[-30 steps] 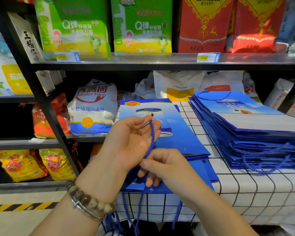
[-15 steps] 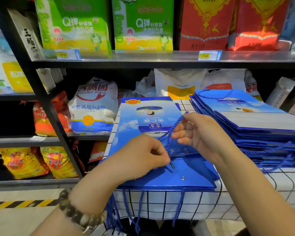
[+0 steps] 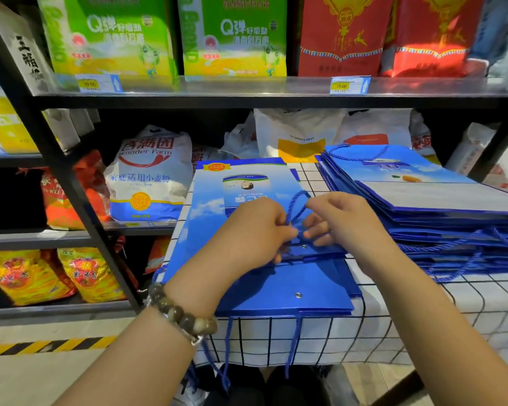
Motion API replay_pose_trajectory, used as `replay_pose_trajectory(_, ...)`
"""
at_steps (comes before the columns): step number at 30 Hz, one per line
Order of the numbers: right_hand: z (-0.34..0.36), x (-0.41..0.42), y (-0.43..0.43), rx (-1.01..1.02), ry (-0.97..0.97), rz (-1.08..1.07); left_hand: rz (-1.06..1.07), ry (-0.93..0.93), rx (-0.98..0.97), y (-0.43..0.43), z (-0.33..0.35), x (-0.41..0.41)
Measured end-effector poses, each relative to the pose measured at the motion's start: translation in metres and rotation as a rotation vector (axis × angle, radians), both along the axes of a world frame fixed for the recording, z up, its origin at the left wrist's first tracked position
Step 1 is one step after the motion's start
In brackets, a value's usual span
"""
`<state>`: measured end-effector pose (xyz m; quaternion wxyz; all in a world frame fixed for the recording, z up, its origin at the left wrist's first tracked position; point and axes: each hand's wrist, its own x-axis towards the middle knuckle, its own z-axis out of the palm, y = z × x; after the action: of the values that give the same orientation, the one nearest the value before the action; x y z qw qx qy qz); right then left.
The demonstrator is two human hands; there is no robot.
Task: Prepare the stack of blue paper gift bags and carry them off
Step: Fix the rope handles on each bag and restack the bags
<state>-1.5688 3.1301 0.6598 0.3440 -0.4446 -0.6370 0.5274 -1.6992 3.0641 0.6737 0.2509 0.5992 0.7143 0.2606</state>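
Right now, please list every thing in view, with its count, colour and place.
near bag stack: one stack, blue, on the tablecloth before the person
right bag stack: one stack, blue, on the tablecloth at right
cord handle: one, blue, between the hands, over the near stack
tablecloth: one, white with black grid, under both stacks
flour sack: one, white and blue, middle shelf at left
green packs: two, green, top shelf
red packs: two, red, top shelf at right
left hand: pinches the cord handle, bead bracelet on wrist
right hand: pinches the cord handle
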Motion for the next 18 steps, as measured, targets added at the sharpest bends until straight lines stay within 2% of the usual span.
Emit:
replay_pose_trajectory(3, -0.018, 0.019, -0.005, 0.395, -0.351, 0.037, 0.043, -0.091, 0.057, 0.010, 0.004, -0.002)
replay_pose_trajectory(4, -0.022, 0.025, -0.006, 0.482, -0.459, 0.079, 0.038, -0.073, 0.080, 0.013, 0.004, -0.002)
replay_pose_trajectory(6, -0.025, 0.035, -0.005, 0.529, -0.560, 0.172, 0.029, -0.062, 0.092, 0.017, 0.003, 0.001)
replay_pose_trajectory(9, -0.027, 0.041, -0.002, 0.518, -0.574, 0.245, 0.061, -0.143, 0.066, 0.023, -0.004, 0.001)
replay_pose_trajectory(18, -0.035, 0.042, -0.001, 0.513, -0.499, 0.239, -0.021, -0.023, 0.107, 0.027, -0.014, 0.006)
